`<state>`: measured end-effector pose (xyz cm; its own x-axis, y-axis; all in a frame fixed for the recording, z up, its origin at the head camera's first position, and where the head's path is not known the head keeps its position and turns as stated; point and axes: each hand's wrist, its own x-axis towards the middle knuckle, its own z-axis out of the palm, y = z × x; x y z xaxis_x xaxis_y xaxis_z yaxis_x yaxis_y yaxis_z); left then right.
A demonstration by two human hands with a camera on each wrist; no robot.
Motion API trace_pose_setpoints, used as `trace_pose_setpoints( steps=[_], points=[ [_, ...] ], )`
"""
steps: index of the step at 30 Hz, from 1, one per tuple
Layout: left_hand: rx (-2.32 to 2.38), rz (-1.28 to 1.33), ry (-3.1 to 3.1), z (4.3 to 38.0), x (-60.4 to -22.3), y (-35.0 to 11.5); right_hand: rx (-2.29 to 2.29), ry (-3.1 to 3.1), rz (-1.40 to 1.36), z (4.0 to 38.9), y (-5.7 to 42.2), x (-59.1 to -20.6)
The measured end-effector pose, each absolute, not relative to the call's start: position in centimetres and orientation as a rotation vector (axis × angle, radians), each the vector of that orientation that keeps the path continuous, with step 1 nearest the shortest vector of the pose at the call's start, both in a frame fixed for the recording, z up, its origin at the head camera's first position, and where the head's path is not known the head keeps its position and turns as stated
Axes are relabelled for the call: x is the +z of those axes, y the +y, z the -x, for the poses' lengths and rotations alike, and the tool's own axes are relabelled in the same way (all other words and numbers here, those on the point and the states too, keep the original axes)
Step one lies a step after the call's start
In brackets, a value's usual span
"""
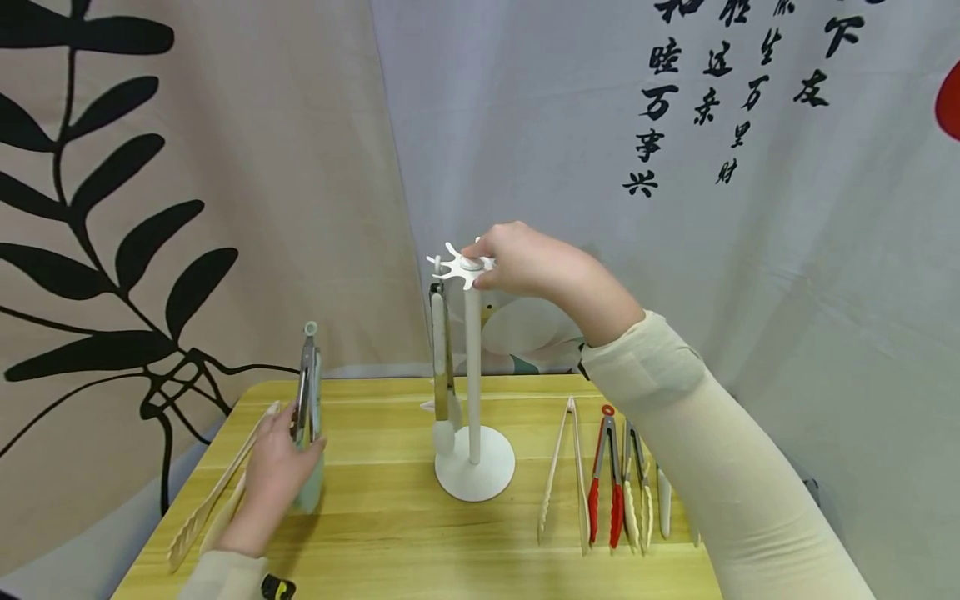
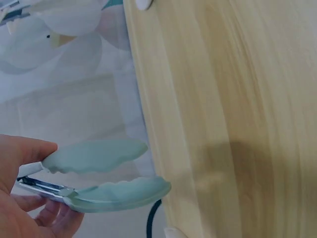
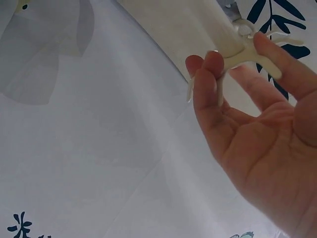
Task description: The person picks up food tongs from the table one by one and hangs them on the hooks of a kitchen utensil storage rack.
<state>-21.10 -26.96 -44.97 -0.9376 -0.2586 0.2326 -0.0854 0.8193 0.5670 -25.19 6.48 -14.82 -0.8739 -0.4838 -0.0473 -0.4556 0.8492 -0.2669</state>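
Left of the white stand (image 1: 473, 375): left hand (image 1: 279, 467) grips the green tongs (image 1: 312, 400) mid-length, loop (image 1: 310, 328) above, scalloped ends (image 2: 121, 196) below, parted.
Stand top: right hand (image 1: 525, 262) pinches the hooks (image 1: 452, 268), fingers curled.
Bare hooks: hanging tongs seems underway; next calls for raising the loop to one.

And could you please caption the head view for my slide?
Left hand holding pale green tongs, right hand gripping a white stand by its pronged top.
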Motion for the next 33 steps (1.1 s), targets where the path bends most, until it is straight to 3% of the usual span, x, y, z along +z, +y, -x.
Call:
trace_pose_setpoints(
  steps=[33],
  points=[
    [-0.925,-0.063,-2.56,20.7,-41.8,-22.7,-0.553,2.908,0.67,25.5,6.9,-14.9]
  ],
)
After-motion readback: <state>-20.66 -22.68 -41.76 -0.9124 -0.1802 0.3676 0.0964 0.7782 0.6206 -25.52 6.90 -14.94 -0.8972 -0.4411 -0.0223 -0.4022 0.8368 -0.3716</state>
